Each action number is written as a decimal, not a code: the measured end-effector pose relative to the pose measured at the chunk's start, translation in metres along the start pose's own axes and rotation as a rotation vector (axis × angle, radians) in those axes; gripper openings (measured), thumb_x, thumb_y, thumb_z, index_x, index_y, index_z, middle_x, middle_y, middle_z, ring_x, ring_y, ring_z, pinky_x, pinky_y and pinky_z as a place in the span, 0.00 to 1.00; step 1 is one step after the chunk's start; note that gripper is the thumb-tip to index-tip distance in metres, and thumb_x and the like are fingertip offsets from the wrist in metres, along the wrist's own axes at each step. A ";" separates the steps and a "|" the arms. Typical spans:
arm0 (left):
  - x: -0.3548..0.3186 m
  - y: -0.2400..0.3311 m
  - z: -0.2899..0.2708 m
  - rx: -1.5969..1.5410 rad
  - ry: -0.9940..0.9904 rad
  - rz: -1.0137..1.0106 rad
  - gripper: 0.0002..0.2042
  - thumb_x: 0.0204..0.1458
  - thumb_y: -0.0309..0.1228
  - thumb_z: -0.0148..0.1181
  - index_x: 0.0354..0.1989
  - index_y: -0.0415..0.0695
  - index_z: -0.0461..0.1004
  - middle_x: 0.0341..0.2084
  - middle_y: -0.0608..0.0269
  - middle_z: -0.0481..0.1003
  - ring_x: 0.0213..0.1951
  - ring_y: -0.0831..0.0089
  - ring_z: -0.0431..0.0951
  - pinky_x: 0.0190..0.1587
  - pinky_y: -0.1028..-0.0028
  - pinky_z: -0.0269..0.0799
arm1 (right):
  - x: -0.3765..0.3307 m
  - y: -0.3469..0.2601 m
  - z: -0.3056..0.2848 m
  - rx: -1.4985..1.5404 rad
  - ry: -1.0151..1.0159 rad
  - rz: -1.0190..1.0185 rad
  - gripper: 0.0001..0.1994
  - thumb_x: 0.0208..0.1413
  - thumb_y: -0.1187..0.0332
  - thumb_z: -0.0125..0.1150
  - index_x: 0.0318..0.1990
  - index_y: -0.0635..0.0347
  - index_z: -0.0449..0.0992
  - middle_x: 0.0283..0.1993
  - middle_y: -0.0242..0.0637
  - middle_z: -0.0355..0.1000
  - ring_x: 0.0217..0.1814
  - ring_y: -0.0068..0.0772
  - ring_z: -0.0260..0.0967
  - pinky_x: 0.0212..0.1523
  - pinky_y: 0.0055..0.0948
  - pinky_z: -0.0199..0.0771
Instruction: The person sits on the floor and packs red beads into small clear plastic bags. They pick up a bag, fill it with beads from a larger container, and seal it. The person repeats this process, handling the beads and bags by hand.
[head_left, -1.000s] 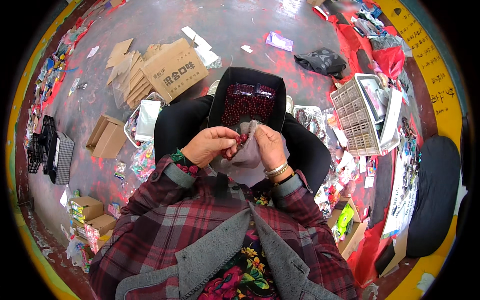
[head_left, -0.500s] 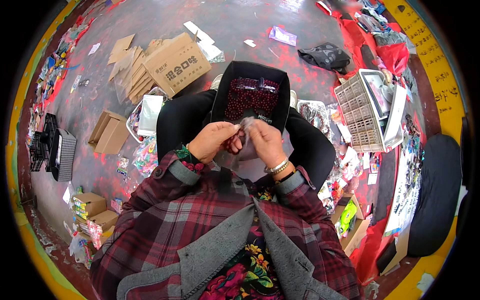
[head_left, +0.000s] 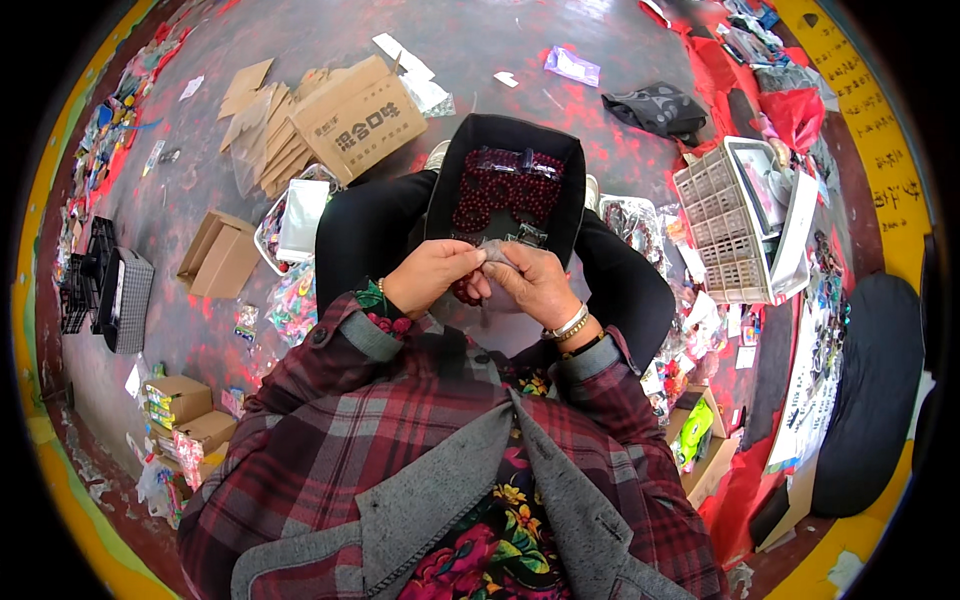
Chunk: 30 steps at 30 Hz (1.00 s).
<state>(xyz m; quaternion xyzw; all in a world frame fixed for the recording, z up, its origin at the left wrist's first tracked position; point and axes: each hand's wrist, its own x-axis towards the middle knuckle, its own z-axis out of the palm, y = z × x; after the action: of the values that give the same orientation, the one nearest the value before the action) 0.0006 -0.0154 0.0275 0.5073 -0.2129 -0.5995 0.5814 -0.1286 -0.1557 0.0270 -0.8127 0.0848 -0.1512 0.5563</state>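
Note:
Between my knees stands a black open box [head_left: 573, 165] holding strings of dark red beads [head_left: 505, 195] and a few clear plastic packets [head_left: 500, 160]. Just over its near edge, both my hands pinch a small clear plastic bag [head_left: 493, 252]. My left hand [head_left: 428, 280] grips it between thumb and forefinger, with some dark red beads [head_left: 464, 291] showing below its curled fingers. From the other side my right hand [head_left: 540, 285] presses thumb and fingers on the same bag. Fingers partly cover the bag, so whether those beads are inside it I cannot tell.
Flattened cartons [head_left: 355, 120] lie on the floor ahead to the left, near an open cardboard box [head_left: 218, 255]. To the right stands a pale plastic crate [head_left: 715, 230]. A black bag [head_left: 655, 110] and scattered packaging lie around, with a dark cushion-like shape [head_left: 870, 390] far right.
My right hand's fingers have come down and closed nearer to my left fingertips. The plastic bag looks more bunched between them. The view has shifted slightly.

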 end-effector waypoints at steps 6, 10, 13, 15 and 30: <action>-0.002 0.005 0.007 -0.099 0.087 0.076 0.08 0.56 0.30 0.51 0.36 0.37 0.71 0.25 0.64 0.73 0.28 0.78 0.72 0.35 0.78 0.69 | -0.004 0.017 0.000 0.258 0.243 0.205 0.13 0.58 0.64 0.51 0.34 0.66 0.74 0.26 0.30 0.71 0.28 0.17 0.64 0.30 0.21 0.66; -0.002 0.001 0.005 -0.122 0.054 0.128 0.08 0.54 0.28 0.53 0.38 0.37 0.70 0.25 0.67 0.72 0.28 0.80 0.72 0.35 0.79 0.68 | -0.004 0.020 -0.004 0.385 0.164 0.191 0.13 0.59 0.63 0.50 0.35 0.66 0.73 0.26 0.30 0.70 0.29 0.18 0.64 0.32 0.22 0.66; 0.000 0.000 0.000 0.004 0.084 0.116 0.07 0.55 0.29 0.52 0.37 0.38 0.71 0.25 0.68 0.72 0.27 0.81 0.71 0.34 0.81 0.67 | 0.000 0.014 -0.007 0.165 0.120 -0.060 0.12 0.58 0.64 0.50 0.37 0.64 0.73 0.27 0.36 0.71 0.29 0.28 0.67 0.33 0.25 0.67; 0.000 -0.002 0.001 0.072 0.038 0.129 0.08 0.56 0.30 0.51 0.36 0.38 0.70 0.24 0.67 0.72 0.27 0.81 0.71 0.33 0.82 0.66 | 0.001 0.013 -0.007 0.009 0.072 -0.162 0.11 0.58 0.65 0.50 0.39 0.63 0.73 0.27 0.40 0.71 0.29 0.37 0.69 0.34 0.28 0.68; -0.001 -0.002 0.002 -0.153 0.048 0.071 0.09 0.58 0.32 0.48 0.36 0.38 0.70 0.24 0.64 0.72 0.29 0.78 0.72 0.36 0.77 0.68 | -0.003 0.013 -0.007 0.173 0.155 0.059 0.11 0.59 0.64 0.48 0.33 0.63 0.71 0.24 0.40 0.66 0.23 0.29 0.63 0.26 0.26 0.64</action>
<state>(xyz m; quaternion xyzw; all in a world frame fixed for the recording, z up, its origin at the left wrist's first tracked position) -0.0025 -0.0143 0.0270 0.4678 -0.1704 -0.5805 0.6443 -0.1332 -0.1657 0.0165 -0.7447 0.1379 -0.2041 0.6203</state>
